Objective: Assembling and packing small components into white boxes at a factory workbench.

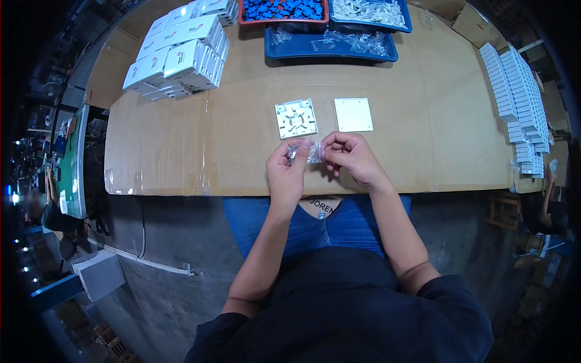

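Note:
Between my two hands, just above the near part of the cardboard-covered table, is a small clear plastic bag (314,153). My left hand (288,170) grips its left side with thumb and fingers. The fingers of my right hand (354,158) pinch the bag's right edge. What the bag contains is too small to make out. Right beyond my left hand lies an open white square plastic housing (296,118) with slots and clips inside. A flat white square cover (353,115) rests to its right, beyond my right hand.
White boxes (181,57) are stacked at the far left. A red tray (283,22) of blue parts and blue trays (330,55) with clear bags and pale pieces stand at the back. White housings (514,97) pile up on the right. Other people are at both sides.

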Demonstrator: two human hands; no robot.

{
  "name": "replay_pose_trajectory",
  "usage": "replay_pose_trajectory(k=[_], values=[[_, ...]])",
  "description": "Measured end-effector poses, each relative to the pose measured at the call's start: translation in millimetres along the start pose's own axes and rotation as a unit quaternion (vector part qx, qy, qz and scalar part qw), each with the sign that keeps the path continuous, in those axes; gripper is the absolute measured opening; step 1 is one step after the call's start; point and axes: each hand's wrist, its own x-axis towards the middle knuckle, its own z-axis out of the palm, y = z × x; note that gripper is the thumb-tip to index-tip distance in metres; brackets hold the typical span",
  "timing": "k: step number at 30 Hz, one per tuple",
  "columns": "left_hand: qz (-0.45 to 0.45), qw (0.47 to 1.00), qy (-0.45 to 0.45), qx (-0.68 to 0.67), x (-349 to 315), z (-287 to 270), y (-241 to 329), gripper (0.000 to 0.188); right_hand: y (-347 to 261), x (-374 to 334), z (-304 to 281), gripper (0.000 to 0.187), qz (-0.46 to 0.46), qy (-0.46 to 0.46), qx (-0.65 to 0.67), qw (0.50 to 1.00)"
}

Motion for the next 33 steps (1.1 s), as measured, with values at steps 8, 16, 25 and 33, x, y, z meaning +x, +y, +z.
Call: replay_pose_trajectory(k=[8,16,25,33], values=[[0.141,0.968,0.046,0.203,8.3,-19.4,8.0,0.028,-5.4,-2.1,-1.2,0.011,-0.003,0.034,-0.042,0.999],[0.341,0.825,-0.097,0.44,2.9,-15.6,21.3,0.047,14.2,2.4,0.1,0.012,-0.05,0.03,-0.166,0.984],[0.308,0.857,-0.078,0.405,2.3,-20.0,9.3,0.051,14.4,2.8,2.0,0.011,-0.055,0.039,-0.118,0.991],[0.227,0.91,-0.094,0.335,-1.7,-16.7,7.6,0.042,10.6,4.2,-3.0,0.008,-0.044,0.048,-0.152,0.986]])
